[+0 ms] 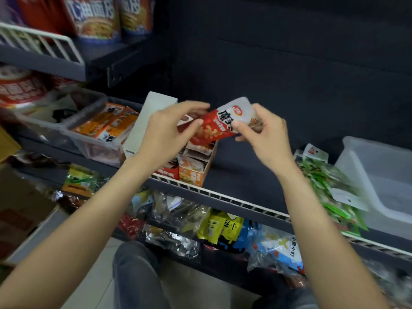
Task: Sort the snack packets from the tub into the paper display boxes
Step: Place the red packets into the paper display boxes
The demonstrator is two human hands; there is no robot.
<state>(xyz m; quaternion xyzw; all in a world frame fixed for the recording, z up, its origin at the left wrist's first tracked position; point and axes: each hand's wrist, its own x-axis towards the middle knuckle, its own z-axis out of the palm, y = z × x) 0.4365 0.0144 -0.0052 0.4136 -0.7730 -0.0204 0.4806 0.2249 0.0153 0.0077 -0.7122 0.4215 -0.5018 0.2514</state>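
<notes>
Both hands on red snack packet (pixel 214 128), above paper display box (pixel 196 172) at centre. Left hand (pixel 169 130) pinches nine-o'clock edge, right hand (pixel 263 134) three-o'clock. Looks light, floppy, slick; grip sealed edges.

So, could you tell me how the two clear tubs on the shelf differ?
The left tub holds orange packets; the right tub looks empty. The left tub sits beside the display box; the right tub sits beside green packets. Both are clear plastic on the same shelf.
</notes>
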